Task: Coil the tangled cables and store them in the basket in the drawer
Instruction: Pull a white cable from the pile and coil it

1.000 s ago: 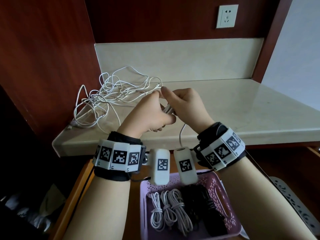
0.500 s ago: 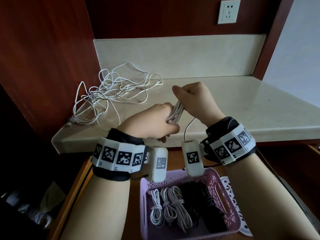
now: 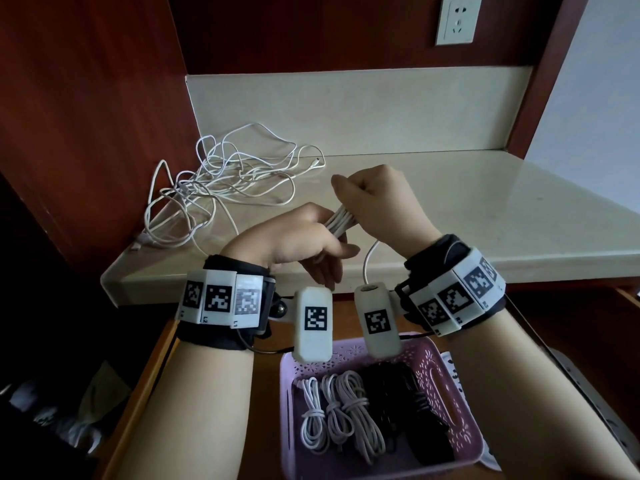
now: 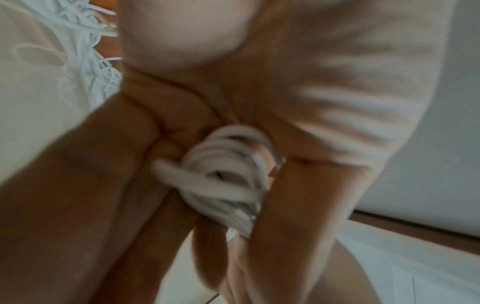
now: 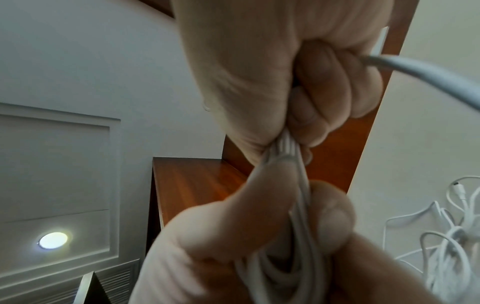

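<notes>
A folded bundle of white cable (image 3: 338, 221) stretches between both hands above the counter's front edge. My left hand (image 3: 294, 242) grips its lower end, where the loops (image 4: 223, 174) show between curled fingers. My right hand (image 3: 372, 199) is fisted round the upper end (image 5: 285, 148), and a loose tail (image 3: 367, 261) hangs below it. A tangle of white cables (image 3: 225, 181) lies on the counter at the back left. The lilac basket (image 3: 450, 382) sits in the open drawer (image 3: 152, 372) below, holding several coiled white cables (image 3: 341, 415) and a black coil (image 3: 405, 407).
The beige counter (image 3: 485, 216) runs right of the hands, with dark red wood panels at the left and back. A wall socket (image 3: 458, 20) is high on the back panel. A white strip with holes (image 3: 453, 375) lies right of the basket.
The hands moved apart along the bundle: my right hand rose a little, my left hand dropped toward the counter edge. The bundle now shows stretched between them.
</notes>
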